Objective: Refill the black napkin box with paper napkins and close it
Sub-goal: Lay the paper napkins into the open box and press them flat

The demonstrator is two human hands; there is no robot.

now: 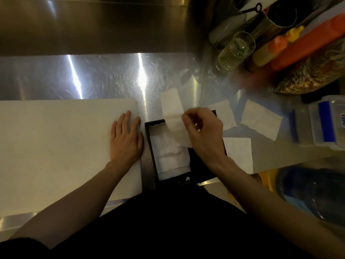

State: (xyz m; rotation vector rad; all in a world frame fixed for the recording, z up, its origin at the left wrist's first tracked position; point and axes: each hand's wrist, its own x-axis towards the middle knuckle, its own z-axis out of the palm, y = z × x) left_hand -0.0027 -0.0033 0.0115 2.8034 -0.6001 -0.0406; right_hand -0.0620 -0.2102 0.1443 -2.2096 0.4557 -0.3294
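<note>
The black napkin box [150,144] stands open on the steel counter in front of me, with white napkins [171,156] lying inside it. My right hand [203,131] is above the box's far end, its fingers pinched on a folded white paper napkin [172,111] that hangs partly over the box. My left hand [126,139] rests flat, fingers spread, on a white cutting board just left of the box. Three loose napkins lie on the counter to the right: one [224,114] behind my right hand, one [261,119] further right, one [239,154] nearer me.
A large white cutting board [56,150] covers the counter's left side. At the back right stand a glass [237,51], a metal pot [276,17], orange sauce bottles [291,47] and a bag of dried food [313,71]. A clear plastic container with blue clips [323,124] sits at the right.
</note>
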